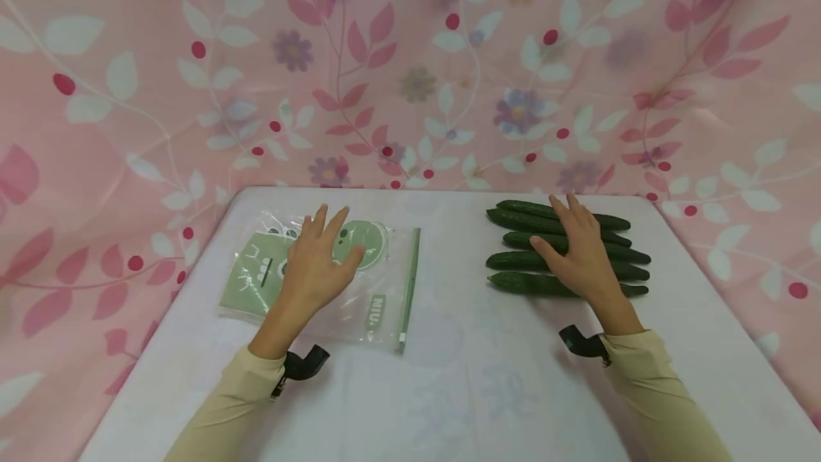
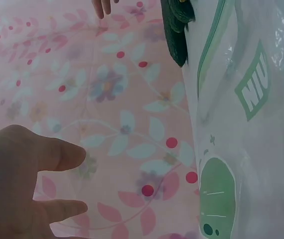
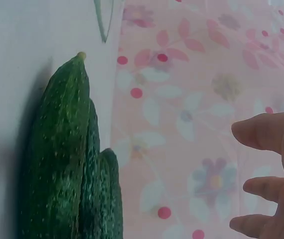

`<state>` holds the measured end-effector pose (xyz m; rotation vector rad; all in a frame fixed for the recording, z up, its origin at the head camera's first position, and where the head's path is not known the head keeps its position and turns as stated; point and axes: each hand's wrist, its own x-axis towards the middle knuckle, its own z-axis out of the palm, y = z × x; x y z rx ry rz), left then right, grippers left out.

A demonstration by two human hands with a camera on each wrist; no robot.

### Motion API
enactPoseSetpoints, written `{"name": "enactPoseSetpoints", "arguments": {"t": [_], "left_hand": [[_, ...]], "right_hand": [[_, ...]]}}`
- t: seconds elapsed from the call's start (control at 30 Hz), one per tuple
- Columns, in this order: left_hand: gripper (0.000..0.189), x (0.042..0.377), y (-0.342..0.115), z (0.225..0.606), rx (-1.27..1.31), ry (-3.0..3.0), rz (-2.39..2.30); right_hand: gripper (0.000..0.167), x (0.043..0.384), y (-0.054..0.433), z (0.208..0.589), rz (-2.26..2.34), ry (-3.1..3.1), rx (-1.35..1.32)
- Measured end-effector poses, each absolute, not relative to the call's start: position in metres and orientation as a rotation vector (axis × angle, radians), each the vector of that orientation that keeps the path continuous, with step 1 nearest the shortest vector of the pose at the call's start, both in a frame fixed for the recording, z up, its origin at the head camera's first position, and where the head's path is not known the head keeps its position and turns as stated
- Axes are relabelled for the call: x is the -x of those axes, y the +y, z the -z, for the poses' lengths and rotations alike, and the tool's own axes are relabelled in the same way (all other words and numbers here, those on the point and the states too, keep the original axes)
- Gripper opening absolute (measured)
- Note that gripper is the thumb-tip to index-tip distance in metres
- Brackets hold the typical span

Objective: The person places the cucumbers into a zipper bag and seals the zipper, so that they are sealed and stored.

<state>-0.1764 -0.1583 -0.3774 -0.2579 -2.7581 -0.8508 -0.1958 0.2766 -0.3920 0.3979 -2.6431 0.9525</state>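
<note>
A clear plastic zip bag [image 1: 349, 312] with green printed patterns lies flat on the left of the table, its green slider edge facing right. Over it hovers my left hand [image 1: 317, 262], fingers spread and holding nothing; the left wrist view shows the bag [image 2: 276, 134] apart from the fingers. Several dark green cucumbers [image 1: 526, 260] lie side by side at the right. My right hand [image 1: 580, 255] is above them with its fingers extended and covers part of their middles. In the right wrist view a gap separates that hand from the nearest cucumber [image 3: 57, 164].
Both items rest on a white-covered table [image 1: 449, 391]. Behind its far edge hangs a pink floral curtain [image 1: 410, 91], which also runs down both sides. A black wrist camera mount [image 1: 306, 363] sticks out from the left wrist, another [image 1: 580, 342] from the right.
</note>
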Motion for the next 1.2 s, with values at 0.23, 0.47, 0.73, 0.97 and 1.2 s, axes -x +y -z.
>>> {"name": "enactPoseSetpoints", "arguments": {"t": [0.23,0.47,0.73,0.97,1.2], "left_hand": [[0.075,0.176,-0.154,0.384,0.249,-2.812,0.942],[0.077,0.172,-0.149,0.397,0.268,-2.84,0.998],[0.078,0.166,-0.138,0.403,0.273,-2.917,1.004],[0.076,0.165,-0.127,0.41,0.297,-2.955,0.939],[0.073,0.164,-0.116,0.42,0.342,-2.934,0.957]], "right_hand": [[0.073,0.198,0.264,0.392,-0.998,-2.582,-0.433],[0.07,0.203,0.25,0.392,-1.116,-2.598,-0.444],[0.067,0.207,0.23,0.392,-1.352,-2.644,-0.417],[0.066,0.211,0.214,0.399,-1.407,-2.654,-0.472],[0.065,0.212,0.203,0.409,-1.428,-2.669,-0.512]]}}
